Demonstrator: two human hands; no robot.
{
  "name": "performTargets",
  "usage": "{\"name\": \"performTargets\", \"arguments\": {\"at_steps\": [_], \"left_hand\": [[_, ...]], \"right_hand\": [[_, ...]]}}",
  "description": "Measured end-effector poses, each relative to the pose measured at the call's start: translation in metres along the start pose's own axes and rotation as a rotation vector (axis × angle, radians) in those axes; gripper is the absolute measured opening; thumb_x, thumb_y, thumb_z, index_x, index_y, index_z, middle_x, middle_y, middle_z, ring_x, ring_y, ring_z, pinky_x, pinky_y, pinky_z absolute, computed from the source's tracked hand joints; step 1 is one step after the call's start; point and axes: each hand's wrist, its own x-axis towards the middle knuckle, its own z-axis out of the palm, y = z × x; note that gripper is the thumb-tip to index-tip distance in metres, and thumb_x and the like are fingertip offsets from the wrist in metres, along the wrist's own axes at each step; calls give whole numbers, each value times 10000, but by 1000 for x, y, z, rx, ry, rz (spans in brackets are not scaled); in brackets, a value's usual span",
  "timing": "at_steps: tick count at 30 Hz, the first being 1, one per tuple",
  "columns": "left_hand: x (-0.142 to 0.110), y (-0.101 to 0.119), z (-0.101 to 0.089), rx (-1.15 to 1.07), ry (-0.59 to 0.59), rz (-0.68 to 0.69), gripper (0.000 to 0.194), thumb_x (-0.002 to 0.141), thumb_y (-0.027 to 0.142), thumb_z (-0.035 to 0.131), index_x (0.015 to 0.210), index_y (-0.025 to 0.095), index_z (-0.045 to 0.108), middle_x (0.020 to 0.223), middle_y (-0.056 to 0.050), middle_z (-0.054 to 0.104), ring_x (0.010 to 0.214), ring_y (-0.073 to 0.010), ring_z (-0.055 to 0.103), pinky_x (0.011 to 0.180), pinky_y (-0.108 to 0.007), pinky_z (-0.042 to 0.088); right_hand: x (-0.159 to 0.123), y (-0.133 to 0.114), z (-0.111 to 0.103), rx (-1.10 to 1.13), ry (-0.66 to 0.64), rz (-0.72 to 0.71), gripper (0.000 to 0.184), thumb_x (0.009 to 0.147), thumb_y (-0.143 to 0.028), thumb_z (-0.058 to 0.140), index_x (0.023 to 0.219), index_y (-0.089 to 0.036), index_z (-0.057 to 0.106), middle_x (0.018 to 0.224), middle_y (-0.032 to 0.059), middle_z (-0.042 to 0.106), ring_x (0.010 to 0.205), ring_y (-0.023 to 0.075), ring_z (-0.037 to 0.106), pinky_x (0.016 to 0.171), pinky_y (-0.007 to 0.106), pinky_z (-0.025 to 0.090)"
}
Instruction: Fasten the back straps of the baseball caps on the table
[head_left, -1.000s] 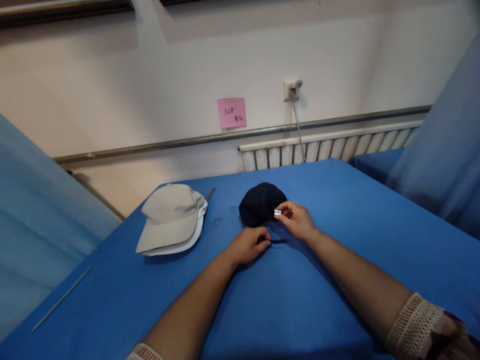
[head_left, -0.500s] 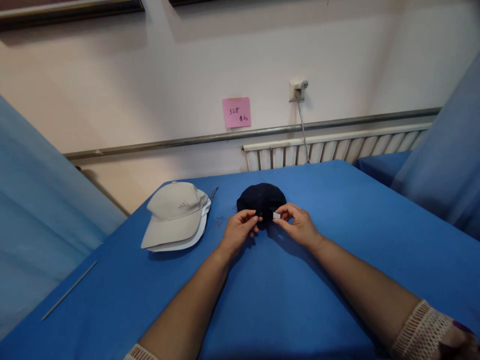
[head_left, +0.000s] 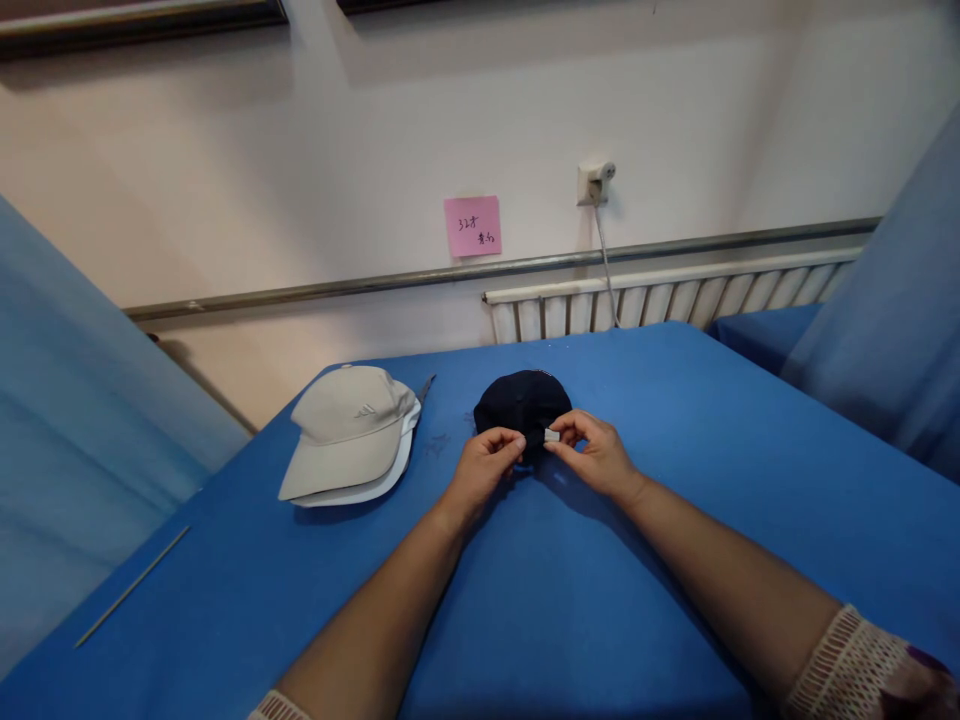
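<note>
At the middle of a blue table (head_left: 585, 620), a dark cap (head_left: 517, 395) rests crown up, directly in front of a person whose two bare forearms reach in from the bottom corners. The cap's rounded crown is longest from left to right; its near edge, with a short dark strap (head_left: 533, 440), is turned toward the person. Its brim is hidden, so its direction cannot be told. The strap also runs left to right, between the two hands. The left hand (head_left: 486, 462) has its grip pressed together, thumb and forefinger pinching the strap. The right hand (head_left: 598, 456) pinches a small pale clasp (head_left: 551, 436) between thumb and fingertips, just right of the strap; whether the two touch is too small to tell. To the left, well apart from the hands, a light grey cap (head_left: 349, 425) sits on top of a white cap (head_left: 375, 492), its brim pointing toward the person and slightly left. Farther left, near the table's edge, a thin stick (head_left: 132, 587) lies diagonally, its far end angled right.
</note>
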Motion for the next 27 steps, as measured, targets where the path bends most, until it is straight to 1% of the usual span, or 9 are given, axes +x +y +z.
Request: {"name": "performTargets", "arguments": {"at_steps": [7,16,21,27], "left_hand": [[-2,2,1,13,-24,-50,318,681,425,734,766,131,647,579,19,532,479,-66,422,457,-199,315],[0,2,-1,-5,-5,-58,304,679,420,724,755,142,627,576,29,523,480,-65,421,475,-208,298],[-1,1,0,37,-65,-79,308,688,425,714,736,135,624,579,27,523,475,-61,411,474,-212,297],[-1,0,0,107,-65,-59,290,702,418,690,730,137,624,552,40,493,461,-61,381,453,-213,280]], "right_hand": [[0,-1,0,13,2,-1,111,798,-285,666,857,-207,613,709,-5,592,609,126,563,584,252,492],[-1,0,0,16,-14,-9,116,793,-271,672,875,-208,620,714,-8,591,618,126,566,592,254,491],[-1,1,0,13,-12,-8,120,794,-273,675,877,-209,617,711,-9,594,615,126,566,590,253,490],[-1,2,1,32,-23,-23,118,792,-253,682,878,-208,615,738,-5,596,625,122,568,591,250,488]]}}
